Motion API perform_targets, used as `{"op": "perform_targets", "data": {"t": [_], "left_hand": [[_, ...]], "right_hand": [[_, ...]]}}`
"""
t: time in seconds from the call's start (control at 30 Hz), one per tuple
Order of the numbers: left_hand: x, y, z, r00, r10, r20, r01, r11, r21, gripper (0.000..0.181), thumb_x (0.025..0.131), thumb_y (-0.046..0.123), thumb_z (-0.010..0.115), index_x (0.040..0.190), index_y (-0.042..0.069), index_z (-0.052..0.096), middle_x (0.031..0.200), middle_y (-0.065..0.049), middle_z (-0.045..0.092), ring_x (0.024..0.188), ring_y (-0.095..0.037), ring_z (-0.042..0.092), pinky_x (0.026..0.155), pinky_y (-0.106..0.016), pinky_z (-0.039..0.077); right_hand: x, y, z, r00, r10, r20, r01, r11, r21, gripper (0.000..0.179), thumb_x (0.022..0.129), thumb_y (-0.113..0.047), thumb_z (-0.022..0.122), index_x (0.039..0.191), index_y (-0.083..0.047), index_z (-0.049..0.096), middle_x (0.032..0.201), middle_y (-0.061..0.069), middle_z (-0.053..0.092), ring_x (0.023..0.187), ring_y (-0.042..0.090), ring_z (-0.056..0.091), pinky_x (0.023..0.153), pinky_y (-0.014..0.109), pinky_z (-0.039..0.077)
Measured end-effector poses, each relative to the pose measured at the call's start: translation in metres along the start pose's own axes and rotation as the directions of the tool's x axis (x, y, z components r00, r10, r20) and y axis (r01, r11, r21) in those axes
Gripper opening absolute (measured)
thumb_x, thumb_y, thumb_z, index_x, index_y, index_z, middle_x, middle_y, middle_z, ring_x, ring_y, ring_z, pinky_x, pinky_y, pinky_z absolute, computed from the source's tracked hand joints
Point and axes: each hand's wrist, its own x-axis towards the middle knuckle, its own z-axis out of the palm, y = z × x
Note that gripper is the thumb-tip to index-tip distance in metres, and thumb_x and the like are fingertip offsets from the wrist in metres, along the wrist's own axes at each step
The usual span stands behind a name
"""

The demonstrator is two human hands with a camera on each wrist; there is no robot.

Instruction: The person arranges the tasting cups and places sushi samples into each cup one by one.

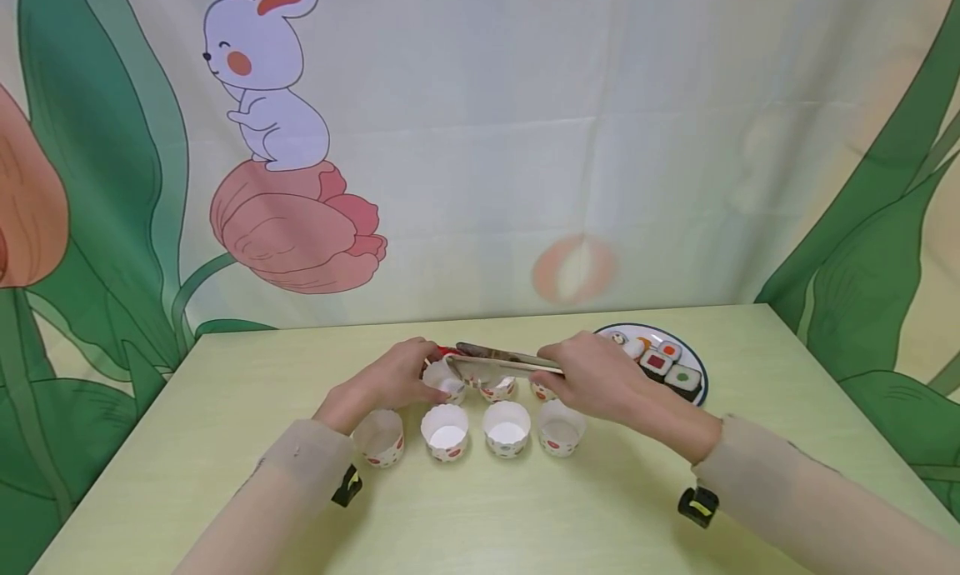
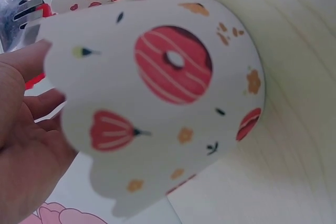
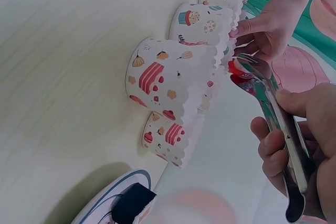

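Note:
My right hand (image 1: 600, 375) grips metal serving tongs (image 3: 286, 140) near their handle end. Between the fork-like tips, visible in the left wrist view, sits a small red item (image 3: 239, 70) whose kind I cannot tell. The tongs tips hover over the back row of paper cups. My left hand (image 1: 390, 383) holds a white paper cup (image 1: 447, 383) at the left of that row, thumb on its near side. That hand (image 2: 31, 129) appears in the left wrist view behind a scalloped cup (image 2: 157, 103) printed with donuts and flowers.
In front stands a row of several printed paper cups (image 1: 445, 433), with more behind, including a cup (image 1: 498, 389) under the tongs. A blue-rimmed plate (image 1: 701, 362) bearing several sushi pieces (image 1: 656, 362) is at the back right. A printed curtain (image 1: 480, 183) borders the table's (image 1: 525, 525) far edge.

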Motion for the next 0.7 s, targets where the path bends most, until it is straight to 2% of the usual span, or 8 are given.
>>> {"op": "perform_targets", "data": {"t": [0.2, 0.33, 0.43, 0.7], "left_hand": [[0.0008, -0.0007, 0.0006, 1.000, -0.017, -0.001, 0.017, 1.000, -0.013, 0.054, 0.085, 0.020, 0.087, 0.125, -0.006, 0.061, 0.117, -0.016, 0.063, 0.103, -0.029, 0.060, 0.090, -0.044, 0.052], [0.0012, -0.0012, 0.0013, 0.999, -0.040, -0.001, 0.040, 0.998, -0.045, 0.057, 0.085, 0.020, 0.087, 0.128, -0.005, 0.059, 0.119, -0.016, 0.064, 0.106, -0.031, 0.061, 0.092, -0.045, 0.053], [0.0012, -0.0013, 0.0017, 0.998, -0.063, -0.002, 0.063, 0.996, -0.067, 0.060, 0.085, 0.020, 0.087, 0.130, -0.003, 0.057, 0.119, -0.016, 0.064, 0.105, -0.030, 0.060, 0.091, -0.044, 0.053], [0.0011, -0.0027, 0.0021, 0.996, -0.088, -0.012, 0.086, 0.992, -0.093, 0.063, 0.083, 0.020, 0.089, 0.130, -0.004, 0.055, 0.114, -0.014, 0.064, 0.101, -0.028, 0.061, 0.087, -0.041, 0.054]], "right_hand": [[0.0048, -0.0034, 0.0016, 1.000, -0.001, -0.001, 0.001, 1.000, -0.020, 0.022, 0.098, -0.030, 0.072, 0.103, -0.009, 0.077, 0.075, -0.005, 0.069, 0.068, 0.014, 0.067, 0.053, 0.032, 0.051], [0.0073, -0.0040, 0.0024, 1.000, -0.010, 0.006, 0.011, 1.000, -0.015, 0.021, 0.099, -0.030, 0.071, 0.084, -0.016, 0.068, 0.059, -0.013, 0.053, 0.056, 0.009, 0.055, 0.046, 0.030, 0.040], [0.0082, -0.0040, 0.0025, 1.000, -0.022, 0.002, 0.022, 1.000, -0.021, 0.029, 0.099, -0.030, 0.071, 0.075, -0.019, 0.059, 0.056, -0.012, 0.046, 0.051, 0.008, 0.048, 0.045, 0.028, 0.036], [0.0095, -0.0060, 0.0009, 0.999, -0.045, -0.013, 0.045, 0.999, -0.014, 0.039, 0.099, -0.030, 0.071, 0.068, -0.020, 0.050, 0.053, -0.010, 0.041, 0.046, 0.007, 0.040, 0.044, 0.024, 0.026]]}}
